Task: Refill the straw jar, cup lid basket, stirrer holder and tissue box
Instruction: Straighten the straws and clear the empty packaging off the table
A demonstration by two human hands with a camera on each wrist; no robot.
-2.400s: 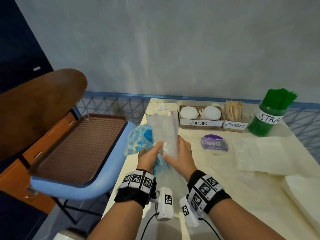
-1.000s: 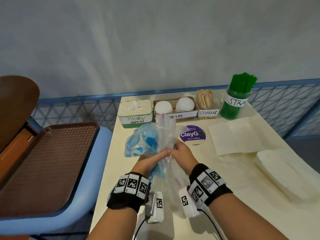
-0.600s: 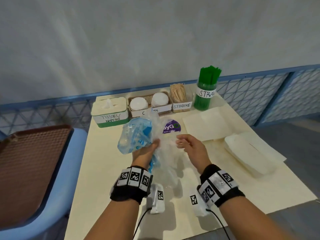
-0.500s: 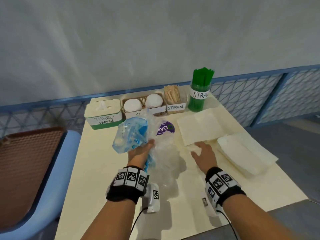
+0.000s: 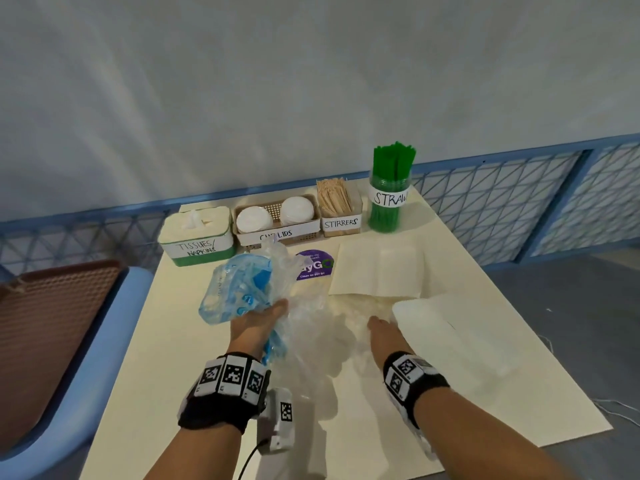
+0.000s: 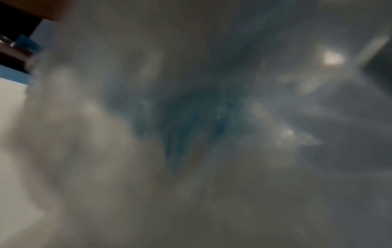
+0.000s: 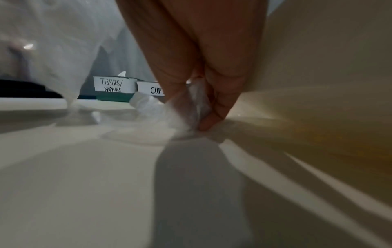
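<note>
Cup lid basket: two stacks.

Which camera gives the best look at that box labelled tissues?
The head view: the whole tissue box shows, with its label and a tissue poking out. The right wrist view catches only its label and green base far off. The left wrist view is blurred plastic.

This looks like the self-service corner of a café or canteen. Beyond the fingers, along the far edge of a cream table, stands a row of hand-labelled supplies: a tissue box marked "TISSUES/NAPKINS", a basket of cup lids, a holder of wooden stirrers and a jar of green straws. A purple "Clean as you go" sticker lies nearer. A brown serving tray rests on a blue chair well to the left.
</note>
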